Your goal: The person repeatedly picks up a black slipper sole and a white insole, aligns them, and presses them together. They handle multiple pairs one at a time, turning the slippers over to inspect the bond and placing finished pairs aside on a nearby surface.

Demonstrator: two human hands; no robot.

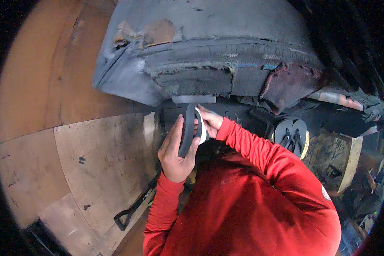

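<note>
Both my hands hold a flip-flop [187, 134] upright and edge-on at the middle of the view. It has a dark grey sole and a strap with a white, curved outer face. My left hand [174, 155] grips the sole from the left and below, its thumb on the near side by the strap. On the far right side, my right hand [211, 122] closes around the strap and upper part; some of its fingers are hidden behind them. Just beyond the tip of the sole lies a pale grey strip [194, 99] on the edge of a dark, worn work surface.
The large grey work surface [226, 25] with frayed cloth edging spans the far side. A pair of dark flip-flops [291, 133] rests at right, beside a wooden box [350, 164]. Wooden panels [102, 166] stand at left, with a black handle [123, 219] near them.
</note>
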